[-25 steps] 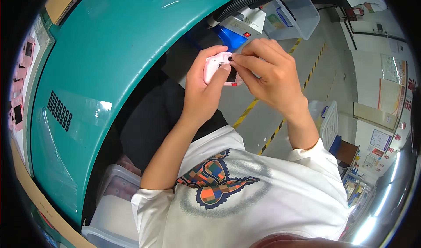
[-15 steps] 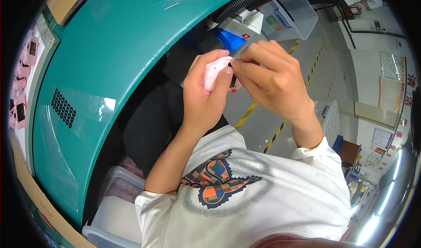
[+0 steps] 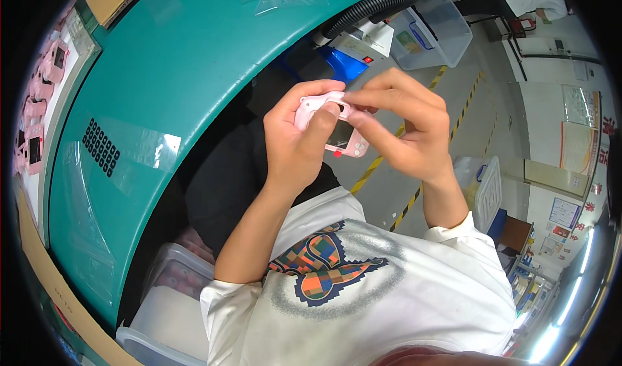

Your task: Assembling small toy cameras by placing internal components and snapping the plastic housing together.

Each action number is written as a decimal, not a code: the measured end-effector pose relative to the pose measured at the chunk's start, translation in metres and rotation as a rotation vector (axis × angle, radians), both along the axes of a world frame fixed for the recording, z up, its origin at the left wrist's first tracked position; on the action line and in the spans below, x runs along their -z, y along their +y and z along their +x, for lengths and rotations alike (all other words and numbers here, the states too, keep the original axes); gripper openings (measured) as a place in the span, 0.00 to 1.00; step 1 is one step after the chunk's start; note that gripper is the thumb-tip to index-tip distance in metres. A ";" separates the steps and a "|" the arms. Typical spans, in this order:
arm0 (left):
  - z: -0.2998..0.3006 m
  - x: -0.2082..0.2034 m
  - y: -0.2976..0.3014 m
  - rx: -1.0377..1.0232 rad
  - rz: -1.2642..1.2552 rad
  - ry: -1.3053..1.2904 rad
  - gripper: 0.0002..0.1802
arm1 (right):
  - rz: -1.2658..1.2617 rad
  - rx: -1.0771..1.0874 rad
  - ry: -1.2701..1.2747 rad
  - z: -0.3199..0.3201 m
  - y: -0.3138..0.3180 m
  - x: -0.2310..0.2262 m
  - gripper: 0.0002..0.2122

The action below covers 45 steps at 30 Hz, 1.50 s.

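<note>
My left hand (image 3: 295, 136) is wrapped round a small pink toy camera (image 3: 357, 147), its thumb pressed over the face. A dark screen, pale round buttons and a little red tab show on that face. Beside the thumb tip is a dark oval spot with a pale rim. My right hand (image 3: 414, 123) has its index finger and thumb bent together at the camera's upper right edge. Whether a small part sits between those two fingertips is hidden. Both hands are held up in front of my lap, off the bench.
A green-covered bench (image 3: 188, 61) curves along the left, with clear plastic film on it. More pink cameras lie on a white tray (image 3: 68, 74) at far left. Beyond my hands are a black corrugated hose (image 3: 369, 6) and a clear bin (image 3: 447, 35). Another bin (image 3: 162, 320) stands lower left.
The camera has turned so that its screen and buttons now show more fully. My right hand's thumb and index finger have spread a little along its edge.
</note>
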State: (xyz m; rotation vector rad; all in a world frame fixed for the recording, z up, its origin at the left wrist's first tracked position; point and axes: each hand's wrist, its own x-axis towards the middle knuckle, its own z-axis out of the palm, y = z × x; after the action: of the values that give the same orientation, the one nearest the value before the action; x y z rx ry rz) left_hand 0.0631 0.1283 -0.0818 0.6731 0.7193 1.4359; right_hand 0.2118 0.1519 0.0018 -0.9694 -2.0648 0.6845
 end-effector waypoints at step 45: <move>-0.390 -0.089 -0.031 -1.299 -0.154 1.564 0.22 | 0.356 -0.494 -0.170 -0.226 0.033 0.048 0.11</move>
State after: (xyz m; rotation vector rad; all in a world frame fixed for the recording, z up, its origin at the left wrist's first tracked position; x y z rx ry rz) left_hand -0.3266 0.0976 0.0069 1.2721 2.8317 1.6772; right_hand -0.0144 0.1851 -0.0461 -0.3237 -2.4976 0.4581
